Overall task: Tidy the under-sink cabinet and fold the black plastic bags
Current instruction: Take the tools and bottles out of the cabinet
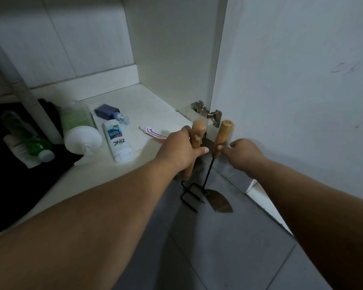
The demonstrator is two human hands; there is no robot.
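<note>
Two garden tools in hand: left hand [179, 148] grips the fork [194, 155], right hand [244, 154] pinches the trowel [220, 141]; left of them, bottles [82, 130] and black bags [19, 185] await tidying.

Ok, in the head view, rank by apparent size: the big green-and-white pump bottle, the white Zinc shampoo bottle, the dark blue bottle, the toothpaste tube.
1. Green-and-white pump bottle
2. White Zinc shampoo bottle
3. Dark blue bottle and toothpaste tube: unsure, since the left hand hides the tube's end.

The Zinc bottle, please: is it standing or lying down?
Lying down: the Zinc bottle rests flat on the cabinet floor, cap toward the camera.
</note>
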